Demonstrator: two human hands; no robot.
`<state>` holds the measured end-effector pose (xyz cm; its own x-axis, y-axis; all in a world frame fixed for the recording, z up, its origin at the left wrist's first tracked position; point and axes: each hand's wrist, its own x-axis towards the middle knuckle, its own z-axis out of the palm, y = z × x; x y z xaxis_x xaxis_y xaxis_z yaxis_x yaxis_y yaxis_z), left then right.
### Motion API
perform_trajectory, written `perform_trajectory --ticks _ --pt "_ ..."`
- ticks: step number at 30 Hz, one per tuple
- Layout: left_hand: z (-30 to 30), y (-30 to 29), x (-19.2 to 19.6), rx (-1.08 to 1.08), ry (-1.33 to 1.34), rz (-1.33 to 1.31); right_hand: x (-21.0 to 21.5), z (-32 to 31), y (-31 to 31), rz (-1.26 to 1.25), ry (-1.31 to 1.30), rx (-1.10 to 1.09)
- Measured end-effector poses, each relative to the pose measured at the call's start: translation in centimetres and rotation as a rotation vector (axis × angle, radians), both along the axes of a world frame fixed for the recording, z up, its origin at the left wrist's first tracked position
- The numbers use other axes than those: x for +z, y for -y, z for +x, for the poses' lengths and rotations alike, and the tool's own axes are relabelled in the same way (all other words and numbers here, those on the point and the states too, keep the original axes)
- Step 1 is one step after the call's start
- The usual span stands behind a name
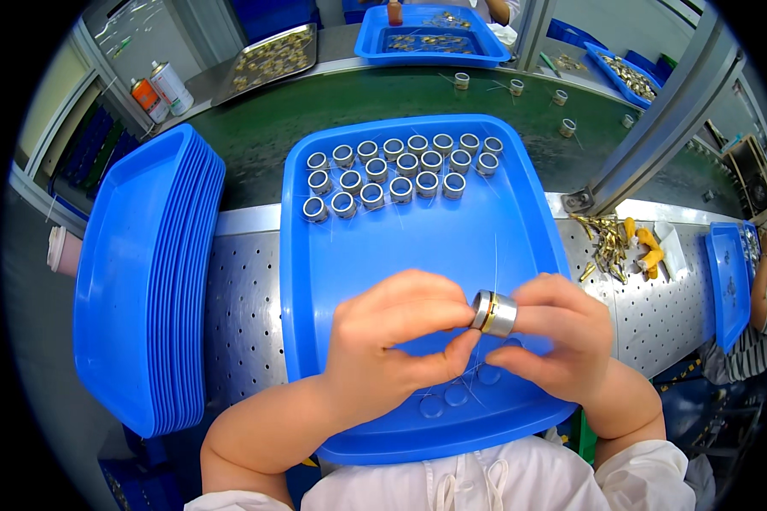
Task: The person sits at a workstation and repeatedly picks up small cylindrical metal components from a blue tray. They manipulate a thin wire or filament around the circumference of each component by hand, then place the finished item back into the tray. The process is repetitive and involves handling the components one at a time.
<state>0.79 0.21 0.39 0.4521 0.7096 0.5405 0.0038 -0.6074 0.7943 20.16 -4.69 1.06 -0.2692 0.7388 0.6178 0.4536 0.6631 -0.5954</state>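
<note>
Both hands, left hand [400,336] and right hand [554,341], pinch a small, rigid, likely slippery silver metal ring with brass band [493,313] by its rim above the blue plastic tray [418,247].

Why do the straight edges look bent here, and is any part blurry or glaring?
In the head view, the fisheye lens bows the metal post and the stack of blue trays toward the dark round rim. The hands, left hand and right hand, and the metal ring look sharp. Soft glare shows on the blue tray.
</note>
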Motion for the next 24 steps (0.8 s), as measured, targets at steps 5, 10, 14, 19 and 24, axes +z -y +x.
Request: perform_trajectory --ticks 5,10,14,19,24 --pt "-0.24 -0.13 -0.24 -0.040 -0.076 0.099 -0.65 0.17 -0.26 -0.106 -0.159 0.014" --pt "-0.33 0.30 0.18 -0.223 0.156 -0.485 -0.38 0.22 -0.03 -0.053 -0.130 0.046" --pt "-0.41 0.19 0.16 -0.371 0.195 -0.597 -0.11 0.40 -0.14 0.048 -0.047 0.104" --pt "-0.67 0.11 0.24 -0.394 0.150 -0.571 -0.10 0.43 -0.36 0.087 -0.019 0.144" --pt "-0.64 0.17 0.32 -0.365 0.149 -0.564 0.26 0.08 -0.23 0.057 -0.033 0.124"
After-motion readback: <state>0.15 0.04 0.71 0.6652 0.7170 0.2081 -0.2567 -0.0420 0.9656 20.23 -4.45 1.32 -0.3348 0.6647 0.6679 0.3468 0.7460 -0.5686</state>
